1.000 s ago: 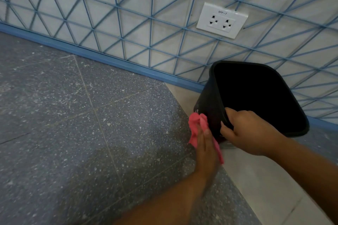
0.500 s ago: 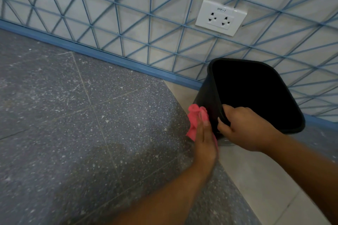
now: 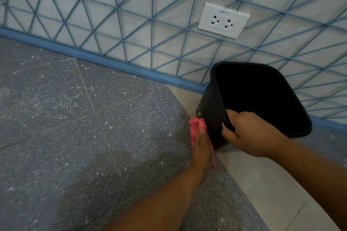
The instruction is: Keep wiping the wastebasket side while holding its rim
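One bin [image 3: 210, 118], one pink cloth [image 3: 197, 125]

Light is even, soft and moderately dim, with no glare. A broad soft shadow darkens the floor [image 3: 78, 174] at lower centre. The bin [image 3: 208, 118] interior at right reads solid black, no detail. Wall lines bow toward the frame edges. The forearms at the bottom are slightly blurred.

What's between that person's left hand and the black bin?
A pink cloth: in the head view the left hand presses it flat against the bin's outer wall. The right hand grips the rim.
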Motion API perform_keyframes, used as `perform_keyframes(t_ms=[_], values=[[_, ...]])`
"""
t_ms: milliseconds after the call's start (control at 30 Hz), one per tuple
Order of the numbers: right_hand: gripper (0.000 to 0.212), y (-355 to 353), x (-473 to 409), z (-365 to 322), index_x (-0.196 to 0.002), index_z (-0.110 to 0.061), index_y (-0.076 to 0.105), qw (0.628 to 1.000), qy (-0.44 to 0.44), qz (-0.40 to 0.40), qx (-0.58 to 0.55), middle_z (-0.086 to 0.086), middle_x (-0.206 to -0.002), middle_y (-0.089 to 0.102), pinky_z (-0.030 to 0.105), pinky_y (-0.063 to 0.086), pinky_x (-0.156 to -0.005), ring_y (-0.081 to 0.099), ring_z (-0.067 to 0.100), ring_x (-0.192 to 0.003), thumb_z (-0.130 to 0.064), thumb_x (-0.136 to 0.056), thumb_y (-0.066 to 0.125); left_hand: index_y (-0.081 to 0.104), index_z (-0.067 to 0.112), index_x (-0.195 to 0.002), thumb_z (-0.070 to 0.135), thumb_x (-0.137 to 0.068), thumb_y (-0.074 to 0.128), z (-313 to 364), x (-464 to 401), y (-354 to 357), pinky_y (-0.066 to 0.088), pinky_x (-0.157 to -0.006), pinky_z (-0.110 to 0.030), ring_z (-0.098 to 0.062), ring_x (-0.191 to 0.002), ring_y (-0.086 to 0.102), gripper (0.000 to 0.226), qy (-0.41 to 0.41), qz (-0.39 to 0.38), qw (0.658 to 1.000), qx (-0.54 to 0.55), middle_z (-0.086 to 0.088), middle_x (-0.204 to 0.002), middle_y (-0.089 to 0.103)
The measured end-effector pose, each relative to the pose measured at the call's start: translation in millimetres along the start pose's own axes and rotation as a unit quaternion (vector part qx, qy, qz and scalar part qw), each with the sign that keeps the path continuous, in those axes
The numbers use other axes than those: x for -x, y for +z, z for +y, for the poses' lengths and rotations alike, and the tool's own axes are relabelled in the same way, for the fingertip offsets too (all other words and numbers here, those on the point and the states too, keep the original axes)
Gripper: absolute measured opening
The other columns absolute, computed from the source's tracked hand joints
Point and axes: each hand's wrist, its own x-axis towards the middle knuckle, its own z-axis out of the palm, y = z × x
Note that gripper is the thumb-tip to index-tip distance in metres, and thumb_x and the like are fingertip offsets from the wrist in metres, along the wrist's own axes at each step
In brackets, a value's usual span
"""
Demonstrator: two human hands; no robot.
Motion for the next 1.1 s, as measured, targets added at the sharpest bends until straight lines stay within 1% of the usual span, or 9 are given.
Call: perform_keyframes(t_ms=[67, 233, 367, 533, 667, 800, 900, 1000, 1100], values=[[0.023, -1, -2, -1, -0.080, -0.018, 0.044, 1.000, 0.002, 0.001, -0.002, 0.002, -0.066, 0.054, 0.043, 0.050, -0.061, 0.055, 0.019, -0.059, -0.037, -0.091, 0.049, 0.036, 0.017, -0.170, 0.035, -0.119, 0.030, 3, -2, 6, 0.030, -0.137, -0.046, -0.023, -0.162, 0.043, 0.054, -0.010, 0.003, 1.000, 0.012, -0.010, -0.173, 0.044], [0.022, 0, 1, 1, -0.079, -0.019, 0.044, 1.000, 0.009, -0.005, -0.005, 0.002, -0.065, 0.053, 0.044, 0.051, -0.060, 0.054, 0.018, -0.057, -0.037, -0.092, 0.049, 0.028, 0.017, -0.172, 0.026, -0.121, 0.023, -4, 19, -2, 0.022, -0.140, -0.041, -0.017, -0.167, 0.031, 0.052, 0.006, -0.024, 0.999, -0.042, -0.004, -0.180, 0.031], [0.022, 1, -1, 0, -0.078, -0.019, 0.043, 1.000, 0.004, 0.000, -0.006, 0.003, -0.066, 0.054, 0.045, 0.050, -0.061, 0.054, 0.020, -0.059, -0.037, -0.090, 0.049, 0.042, 0.016, -0.168, 0.037, -0.119, 0.031, 11, 0, 7, 0.035, -0.135, -0.047, -0.026, -0.158, 0.049, 0.054, -0.043, 0.017, 0.998, 0.030, -0.013, -0.169, 0.051], [0.024, 0, -2, 1, -0.073, -0.023, 0.037, 1.000, -0.005, -0.004, -0.001, 0.002, -0.065, 0.052, 0.044, 0.050, -0.060, 0.054, 0.022, -0.060, -0.038, -0.089, 0.048, 0.034, 0.010, -0.170, 0.021, -0.120, 0.024, 3, 27, 12, 0.028, -0.138, -0.045, -0.024, -0.165, 0.038, 0.052, 0.011, -0.005, 1.000, -0.013, -0.011, -0.175, 0.040], [0.022, 1, -2, 0, -0.080, -0.020, 0.044, 1.000, 0.000, -0.001, -0.002, 0.002, -0.066, 0.055, 0.043, 0.051, -0.060, 0.055, 0.019, -0.058, -0.040, -0.090, 0.046, 0.039, 0.014, -0.168, 0.030, -0.120, 0.029, 9, 4, 8, 0.032, -0.136, -0.045, -0.023, -0.160, 0.045, 0.051, -0.016, 0.042, 0.999, 0.016, -0.011, -0.171, 0.047], [0.022, 0, -4, -1, -0.083, -0.017, 0.046, 1.000, -0.001, -0.009, -0.001, 0.005, -0.070, 0.058, 0.045, 0.051, -0.063, 0.057, 0.023, -0.062, -0.038, -0.090, 0.048, 0.038, 0.012, -0.168, 0.020, -0.120, 0.028, 2, 22, 16, 0.031, -0.137, -0.044, -0.022, -0.163, 0.040, 0.050, 0.034, 0.005, 0.999, -0.015, -0.008, -0.174, 0.042], [0.023, 0, -2, -1, -0.084, -0.017, 0.047, 1.000, 0.002, -0.006, -0.004, 0.005, -0.070, 0.058, 0.045, 0.051, -0.063, 0.057, 0.022, -0.063, -0.039, -0.090, 0.047, 0.036, 0.012, -0.169, 0.022, -0.120, 0.026, 3, 19, 4, 0.029, -0.137, -0.043, -0.021, -0.164, 0.039, 0.051, 0.015, 0.015, 0.999, -0.044, -0.009, -0.175, 0.041], [0.023, 0, -2, -2, -0.080, -0.018, 0.045, 1.000, 0.001, -0.001, -0.001, 0.003, -0.068, 0.056, 0.044, 0.051, -0.062, 0.055, 0.020, -0.060, -0.039, -0.090, 0.047, 0.046, 0.012, -0.165, 0.031, -0.120, 0.031, 9, 0, 5, 0.037, -0.134, -0.044, -0.025, -0.156, 0.051, 0.051, -0.025, 0.046, 0.999, 0.001, -0.013, -0.167, 0.053], [0.022, 1, -3, -2, -0.078, -0.021, 0.042, 1.000, 0.007, -0.003, 0.004, 0.001, -0.066, 0.054, 0.042, 0.050, -0.060, 0.054, 0.019, -0.059, -0.039, -0.089, 0.049, 0.046, 0.009, -0.165, 0.022, -0.120, 0.029, 9, 12, 22, 0.035, -0.134, -0.041, -0.022, -0.159, 0.048, 0.049, 0.019, 0.033, 0.999, 0.028, -0.010, -0.169, 0.051]])
